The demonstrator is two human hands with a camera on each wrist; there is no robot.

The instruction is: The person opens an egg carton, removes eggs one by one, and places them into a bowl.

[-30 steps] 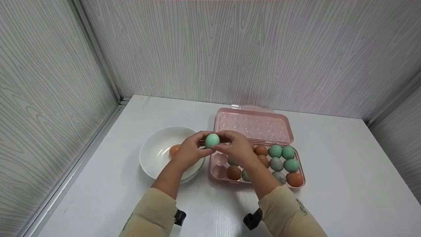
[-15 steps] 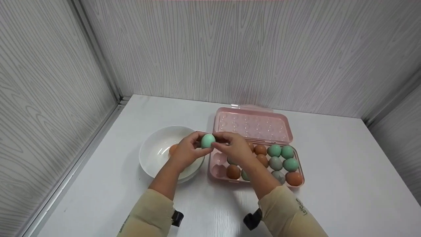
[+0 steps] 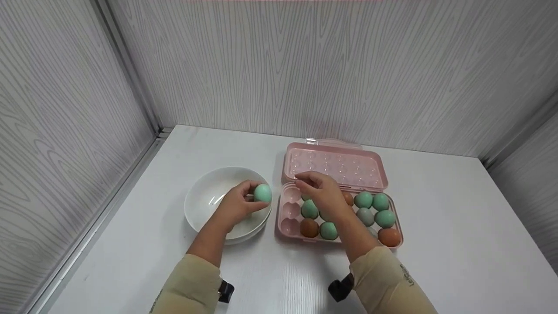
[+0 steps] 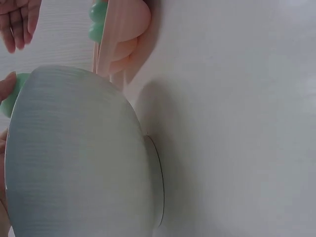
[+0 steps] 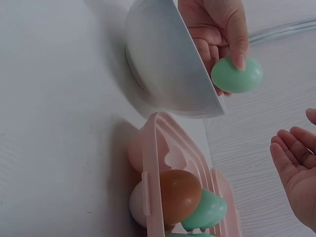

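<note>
My left hand (image 3: 235, 205) pinches a pale green egg (image 3: 263, 193) between thumb and fingers, over the right side of a white bowl (image 3: 198, 198). In the right wrist view this egg (image 5: 237, 74) lies sideways in the grip, beside the bowl's rim. My right hand (image 3: 324, 194) hovers over the left part of a pink egg box (image 3: 282, 229), fingers loosely bent and holding nothing. Seen from the right wrist, the palm of that right hand (image 5: 301, 173) faces the egg, apart from it. The left hand and forearm hide part of the bowl's inside.
Green, brown and greyish eggs sit in the box, among them a brown egg (image 3: 309, 227) near its front. Its lid (image 3: 335, 163) lies folded back behind. Everything stands on a white table (image 3: 436, 209), with a grey wood-grain wall (image 3: 305, 65) at the back.
Both hands were on the green egg; my right hand has let go and drawn right. My left hand has carried the egg left over the bowl, covering the orange round thing seen inside earlier.
</note>
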